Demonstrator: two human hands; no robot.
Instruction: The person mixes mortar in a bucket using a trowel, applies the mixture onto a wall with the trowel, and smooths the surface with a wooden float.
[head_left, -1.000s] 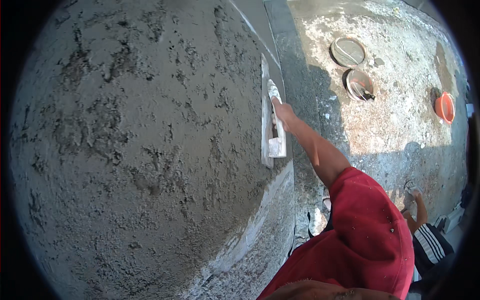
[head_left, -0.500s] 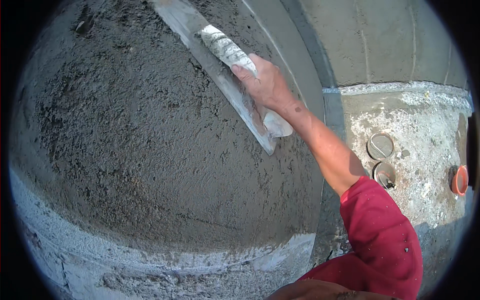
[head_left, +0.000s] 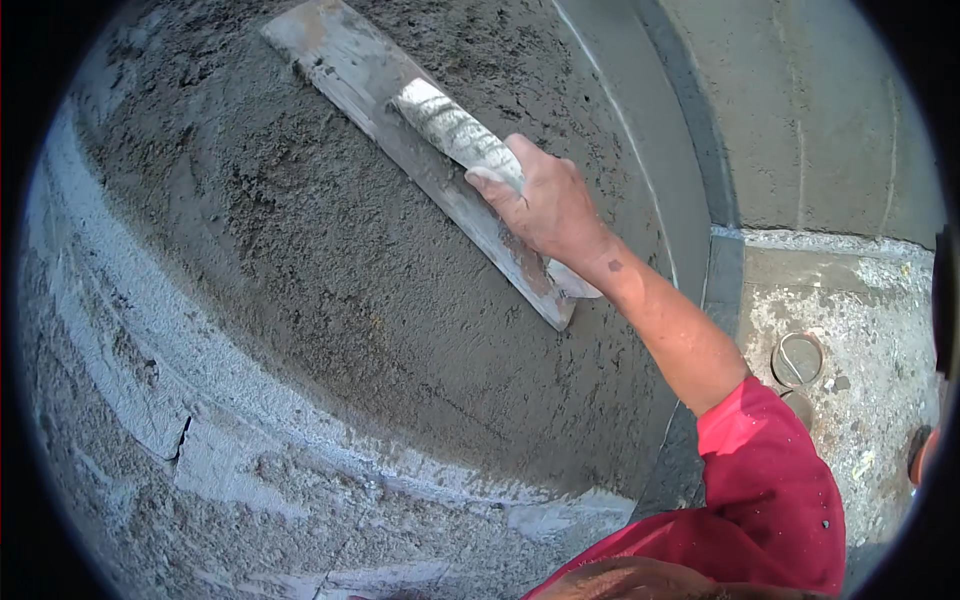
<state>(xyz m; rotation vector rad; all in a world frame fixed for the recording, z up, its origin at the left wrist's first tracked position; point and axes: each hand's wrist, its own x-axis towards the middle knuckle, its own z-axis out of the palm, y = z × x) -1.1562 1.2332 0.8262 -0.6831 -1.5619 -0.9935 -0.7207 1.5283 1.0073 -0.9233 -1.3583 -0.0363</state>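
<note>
My right hand (head_left: 550,200) is closed around the pale, mortar-smeared handle (head_left: 455,125) of a long plastering float (head_left: 385,110). The float's narrow blade lies slantwise, from the upper left down to beside my wrist. It rests against a broad face of wet grey mortar (head_left: 340,290), rough and crumbly at the upper left and smoother toward the lower right. The face under the blade is hidden. My bare forearm reaches in from the lower right, with a red sleeve (head_left: 765,470) above the elbow. My left hand is out of the picture.
A pale, dry, cracked strip (head_left: 230,450) borders the mortar at left and below. On the right runs a smooth grey band (head_left: 640,110). Beyond it, round containers (head_left: 798,360) and part of an orange bucket (head_left: 925,457) stand on a splattered floor (head_left: 880,340).
The view has shifted, so the floor and containers sit lower and farther right. My right hand and the float appear slightly lower, and the float's upper end now shows whole. The grip is unchanged.
</note>
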